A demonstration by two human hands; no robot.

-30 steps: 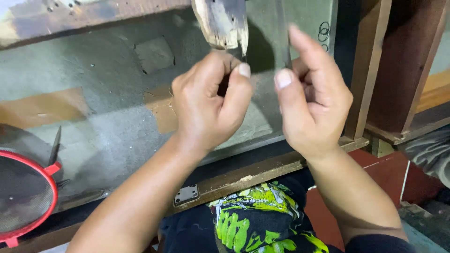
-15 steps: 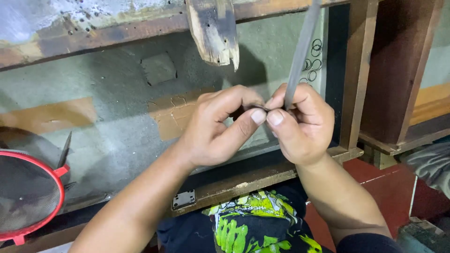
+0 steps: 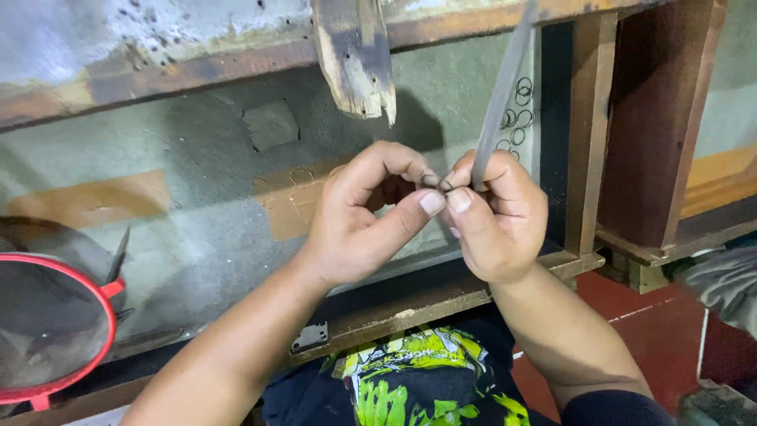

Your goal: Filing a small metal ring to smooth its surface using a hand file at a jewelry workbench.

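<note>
From the head camera, the person sits at a worn grey workbench [image 3: 181,237] with a wooden front rail [image 3: 410,304] carrying a small metal hinge plate [image 3: 310,338]; a rough wooden peg [image 3: 356,55] juts down from the upper beam just above the fingers, and a brown wooden post [image 3: 587,134] stands to the right of them over a red floor [image 3: 623,308]. Two hands meet at the middle. The left hand [image 3: 359,213] is curled nearly closed, thumb and forefinger pinched on a tiny dark piece [image 3: 438,183] that sits right at the fingertips where both hands touch; what the piece is cannot be told. The right hand [image 3: 497,217] is clenched around one long grey file [image 3: 505,87], which rises slantwise up from its fingers, its lower end beside the small piece. Behind the file, right of the fingers, several small wire rings [image 3: 516,114] lie on the bench, too fine to count exactly. One red-framed sieve [image 3: 47,331] sits far left of the hands.
</note>
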